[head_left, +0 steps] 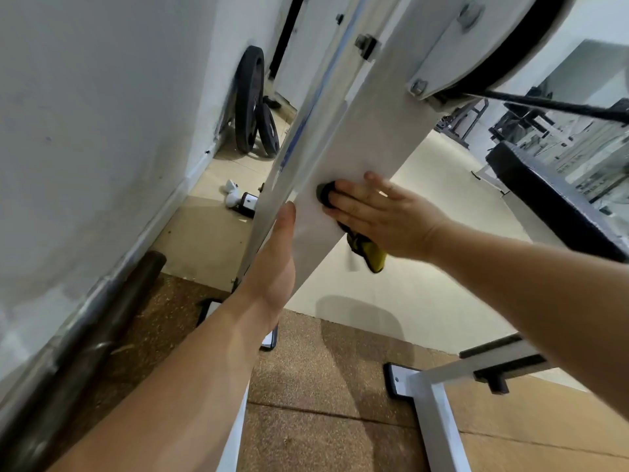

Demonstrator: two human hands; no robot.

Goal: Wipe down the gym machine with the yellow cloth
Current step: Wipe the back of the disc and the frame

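Observation:
A white upright beam of the gym machine runs diagonally through the middle of the view, with a pulley wheel at the top right. My right hand lies flat, fingers straight, pressing the yellow cloth against the beam's face. The cloth looks dark where it bunches under my fingertips, and its yellow end hangs below my palm. My left hand grips the beam's left edge just below, thumb on the front; its fingers are hidden behind the beam.
The white wall is close on the left, with a dark bar along its base. Black weight plates lean against the wall beyond. White frame feet and a black bench stand on the right.

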